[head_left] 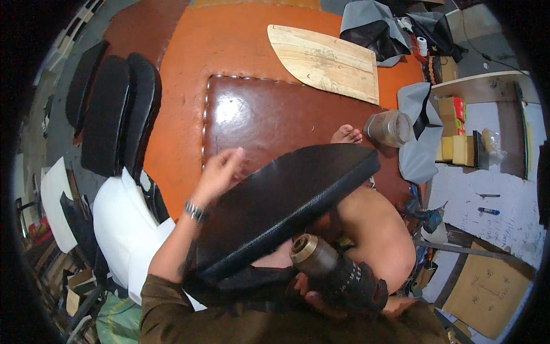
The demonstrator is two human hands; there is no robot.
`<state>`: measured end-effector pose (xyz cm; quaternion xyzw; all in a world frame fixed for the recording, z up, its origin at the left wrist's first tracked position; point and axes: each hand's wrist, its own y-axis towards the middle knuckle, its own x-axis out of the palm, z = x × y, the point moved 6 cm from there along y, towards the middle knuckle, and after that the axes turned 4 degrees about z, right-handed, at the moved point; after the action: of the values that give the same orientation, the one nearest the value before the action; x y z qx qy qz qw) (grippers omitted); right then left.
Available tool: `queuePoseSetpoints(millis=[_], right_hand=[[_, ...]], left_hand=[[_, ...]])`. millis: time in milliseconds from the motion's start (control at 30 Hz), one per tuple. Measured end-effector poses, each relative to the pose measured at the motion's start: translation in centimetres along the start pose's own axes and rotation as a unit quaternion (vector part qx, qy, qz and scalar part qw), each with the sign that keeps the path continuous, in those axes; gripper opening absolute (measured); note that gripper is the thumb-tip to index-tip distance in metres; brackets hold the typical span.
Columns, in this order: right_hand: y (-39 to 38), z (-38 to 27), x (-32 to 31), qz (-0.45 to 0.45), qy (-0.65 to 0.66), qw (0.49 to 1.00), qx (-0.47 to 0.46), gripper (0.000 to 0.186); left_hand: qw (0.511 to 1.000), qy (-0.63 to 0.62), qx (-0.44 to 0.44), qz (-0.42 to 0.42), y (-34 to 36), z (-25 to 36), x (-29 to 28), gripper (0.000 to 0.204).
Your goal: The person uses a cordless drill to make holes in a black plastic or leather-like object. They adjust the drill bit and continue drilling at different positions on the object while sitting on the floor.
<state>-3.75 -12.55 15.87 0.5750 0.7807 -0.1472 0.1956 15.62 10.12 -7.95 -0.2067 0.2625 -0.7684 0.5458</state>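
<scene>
A black padded panel [286,195] with a stitched seam along its edge lies tilted across my lap. My left hand [220,172], a metal watch on its wrist, is just past the panel's upper left edge, its fingers partly stretched and slightly blurred, nothing visible in them. My right hand [311,291] is closed around a dark power drill [341,272], mostly hidden under it. The drill's brass-coloured chuck points up and left toward the panel's lower seam. No bit can be made out in it.
A shaped wooden board [326,60] lies on the orange and brown padded surface [252,114]. Near my bare foot stands a clear jar [388,128]. Black padded panels [109,109] lean at left beside white foam pieces [123,229]. A teal drill [427,215] lies at right.
</scene>
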Motion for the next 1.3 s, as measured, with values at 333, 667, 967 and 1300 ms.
queuePoseSetpoints(millis=[333,667,967,1300], right_hand=[[-1.0,-0.2,2.2,-0.035,0.137,0.972,0.19,0.039],[1.2,-4.3,-3.7,-0.067,-0.128,0.95,-0.276,0.039],[6.9,-3.2,-5.1,-0.087,-0.247,0.943,-0.206,0.051],[7.6,2.2,-8.9,0.034,-0.354,0.934,-0.003,0.034]], left_hand=[[0.902,-0.321,0.199,-0.211,-24.5,13.6,13.5,0.08],[0.859,-0.414,0.261,-0.148,-28.9,9.6,13.2,0.044],[0.775,-0.575,0.233,-0.123,-22.3,11.2,13.2,0.041],[0.704,-0.673,0.122,-0.19,-13.6,14.5,16.9,0.038]])
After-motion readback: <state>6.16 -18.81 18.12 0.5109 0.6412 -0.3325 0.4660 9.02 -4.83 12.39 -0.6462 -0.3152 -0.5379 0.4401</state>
